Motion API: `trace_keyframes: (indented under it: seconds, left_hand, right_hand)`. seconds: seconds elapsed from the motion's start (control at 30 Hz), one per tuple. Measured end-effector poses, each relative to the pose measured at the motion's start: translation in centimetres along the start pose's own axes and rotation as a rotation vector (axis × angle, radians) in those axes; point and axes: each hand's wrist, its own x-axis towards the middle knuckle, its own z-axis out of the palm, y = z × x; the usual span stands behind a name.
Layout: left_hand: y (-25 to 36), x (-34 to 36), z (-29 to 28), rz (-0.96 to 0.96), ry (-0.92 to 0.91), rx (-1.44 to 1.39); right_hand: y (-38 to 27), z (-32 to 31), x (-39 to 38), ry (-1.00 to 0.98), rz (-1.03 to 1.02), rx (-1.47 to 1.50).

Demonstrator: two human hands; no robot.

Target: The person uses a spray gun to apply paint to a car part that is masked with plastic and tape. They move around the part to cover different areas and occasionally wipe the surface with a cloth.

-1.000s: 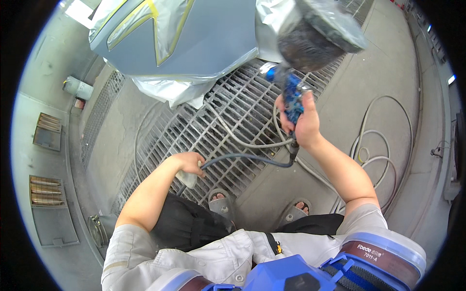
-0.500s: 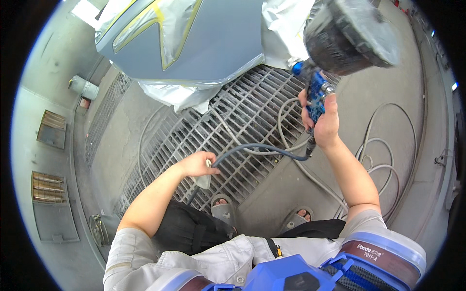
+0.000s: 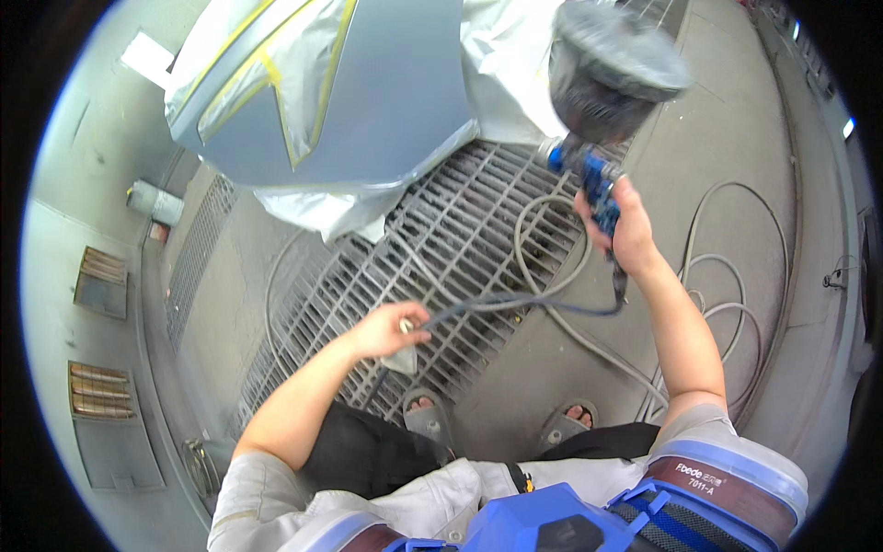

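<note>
Gripping a blue spray gun (image 3: 602,191) in the right hand (image 3: 631,228), a dark hose (image 3: 589,311) and pale scrap (image 3: 402,360) in the left hand (image 3: 390,331).
The gun, under its blurred cup (image 3: 607,87), is right of a masked gray panel (image 3: 395,97); floor grating (image 3: 469,212) lies below.

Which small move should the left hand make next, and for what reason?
Perhaps the left hand should lift the dark hose slightly: it curves loosely between this hand and the spray gun in the right hand, above the grate.
</note>
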Motion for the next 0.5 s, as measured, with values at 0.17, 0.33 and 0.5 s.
trace_keyframes:
  seconds: [0.17, 0.33, 0.5]
  left_hand:
    - [0.5, 0.2, 0.5, 0.04, -0.186, 0.048]
    - [0.5, 0.4, 0.1, -0.07, -0.022, -0.004]
    - [0.1, 0.3, 0.2, -0.045, -0.041, -0.021]
  right_hand:
    - [-1.6, -0.7, -0.3, -0.067, 0.048, 0.101]
    - [-1.9, 0.1, 1.2, 0.219, -0.282, 0.103]
    - [-2.4, -2.4, 0.1, -0.172, -0.065, 0.348]
